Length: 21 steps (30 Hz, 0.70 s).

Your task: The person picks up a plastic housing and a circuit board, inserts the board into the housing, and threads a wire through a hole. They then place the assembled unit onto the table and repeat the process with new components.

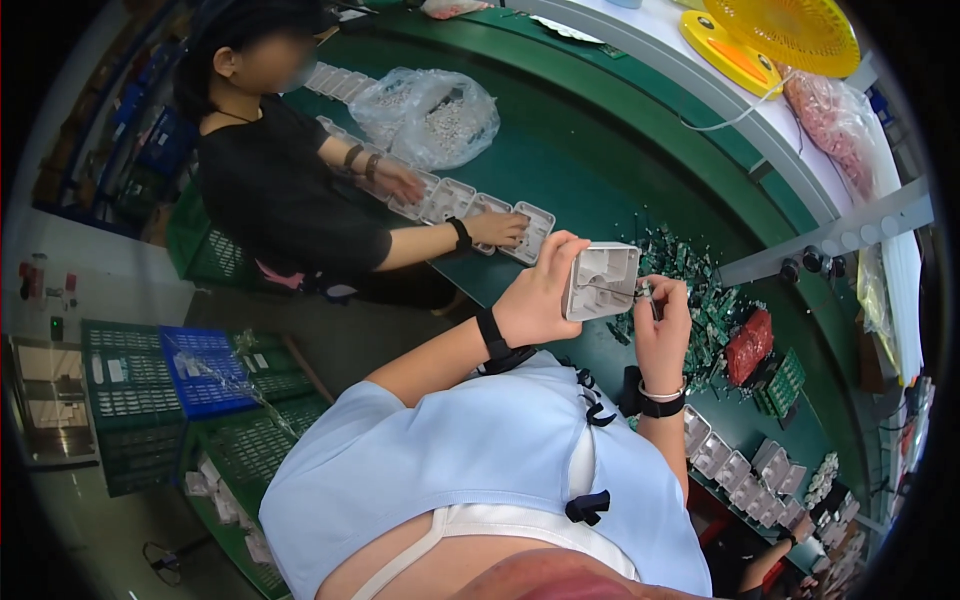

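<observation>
My left hand (535, 300) grips a white plastic housing (603, 268) by its left side, its hollow inside turned up toward me. At the housing's right edge, my right hand (664, 335) pinches a small circuit board (645, 290) between thumb and fingers. A thin dark wire seems to run from that board into the housing. Beyond and beneath my right hand lies a heap of green circuit boards (705, 325) with loose wires. To the left, a row of similar open white housings (450, 203) lies along the table, where a co-worker's hand (497, 229) touches one.
A clear plastic bag of small white parts (430, 115) sits on the green table (560, 150). A red packet (748, 347) is beside the board heap. More housings (735, 470) stand at lower right, near another person's hand. A metal post (830, 235) rises at right. Crates (130, 400) stand left.
</observation>
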Each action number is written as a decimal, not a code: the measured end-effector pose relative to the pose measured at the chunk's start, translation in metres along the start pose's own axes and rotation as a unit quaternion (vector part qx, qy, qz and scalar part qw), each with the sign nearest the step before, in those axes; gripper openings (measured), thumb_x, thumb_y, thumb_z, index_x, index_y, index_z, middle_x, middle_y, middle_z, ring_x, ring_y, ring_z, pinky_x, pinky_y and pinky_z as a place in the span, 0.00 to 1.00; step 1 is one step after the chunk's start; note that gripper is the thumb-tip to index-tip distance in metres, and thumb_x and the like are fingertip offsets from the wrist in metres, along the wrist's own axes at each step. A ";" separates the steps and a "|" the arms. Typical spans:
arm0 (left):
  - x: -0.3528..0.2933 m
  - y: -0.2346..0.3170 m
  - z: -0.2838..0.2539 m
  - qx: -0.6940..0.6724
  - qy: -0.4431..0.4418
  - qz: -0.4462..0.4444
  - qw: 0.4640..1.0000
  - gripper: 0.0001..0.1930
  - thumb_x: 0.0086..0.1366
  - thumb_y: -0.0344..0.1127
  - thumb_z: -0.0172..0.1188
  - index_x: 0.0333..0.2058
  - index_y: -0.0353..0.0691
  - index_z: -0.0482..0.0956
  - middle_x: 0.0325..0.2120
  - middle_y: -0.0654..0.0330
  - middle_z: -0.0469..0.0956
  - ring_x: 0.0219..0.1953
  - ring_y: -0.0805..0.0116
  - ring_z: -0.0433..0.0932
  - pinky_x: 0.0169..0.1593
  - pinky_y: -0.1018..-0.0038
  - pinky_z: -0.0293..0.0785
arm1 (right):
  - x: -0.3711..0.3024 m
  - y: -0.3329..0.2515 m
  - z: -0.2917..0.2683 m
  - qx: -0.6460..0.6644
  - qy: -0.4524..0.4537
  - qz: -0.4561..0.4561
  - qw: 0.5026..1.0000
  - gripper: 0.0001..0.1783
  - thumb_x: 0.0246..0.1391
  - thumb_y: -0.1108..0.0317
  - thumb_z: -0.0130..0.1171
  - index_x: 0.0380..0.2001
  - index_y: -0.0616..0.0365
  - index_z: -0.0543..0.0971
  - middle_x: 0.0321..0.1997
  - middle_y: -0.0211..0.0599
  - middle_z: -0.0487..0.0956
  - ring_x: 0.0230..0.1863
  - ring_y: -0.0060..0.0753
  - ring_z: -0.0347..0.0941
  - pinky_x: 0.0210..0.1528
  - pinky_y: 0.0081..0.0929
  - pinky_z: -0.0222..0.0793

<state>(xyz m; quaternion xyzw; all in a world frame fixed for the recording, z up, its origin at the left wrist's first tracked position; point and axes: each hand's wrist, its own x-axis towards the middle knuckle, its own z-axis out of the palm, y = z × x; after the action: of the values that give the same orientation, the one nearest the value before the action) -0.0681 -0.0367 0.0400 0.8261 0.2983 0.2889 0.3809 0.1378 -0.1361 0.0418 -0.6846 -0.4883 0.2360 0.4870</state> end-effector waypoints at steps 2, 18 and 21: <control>-0.001 -0.002 0.001 0.002 -0.019 0.003 1.000 0.52 0.42 0.32 0.71 0.67 0.40 0.52 0.63 0.44 0.57 0.47 0.37 0.78 0.48 0.57 0.79 | 0.000 0.008 0.001 0.015 0.011 -0.043 0.999 0.11 0.54 0.81 0.61 0.38 0.61 0.71 0.46 0.42 0.77 0.41 0.33 0.73 0.44 0.29 0.70; 0.005 0.014 0.023 -0.038 -0.015 0.066 0.997 0.50 0.42 0.31 0.71 0.66 0.40 0.54 0.61 0.43 0.58 0.52 0.35 0.75 0.52 0.56 0.78 | -0.026 -0.010 -0.025 0.053 -0.133 -0.034 0.989 0.19 0.57 0.83 0.62 0.51 0.61 0.75 0.48 0.33 0.77 0.49 0.23 0.75 0.53 0.20 0.70; 0.008 0.016 0.024 -0.018 -0.031 0.060 0.998 0.51 0.43 0.31 0.72 0.66 0.40 0.54 0.63 0.43 0.58 0.56 0.37 0.73 0.55 0.58 0.76 | -0.028 0.005 -0.025 0.116 -0.079 0.005 0.990 0.18 0.58 0.83 0.61 0.52 0.62 0.75 0.50 0.33 0.78 0.49 0.24 0.76 0.54 0.21 0.71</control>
<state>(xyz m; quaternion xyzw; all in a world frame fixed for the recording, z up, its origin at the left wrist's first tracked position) -0.0416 -0.0503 0.0423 0.8440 0.2308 0.2912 0.3868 0.1485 -0.1721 0.0430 -0.6050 -0.4914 0.3465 0.5220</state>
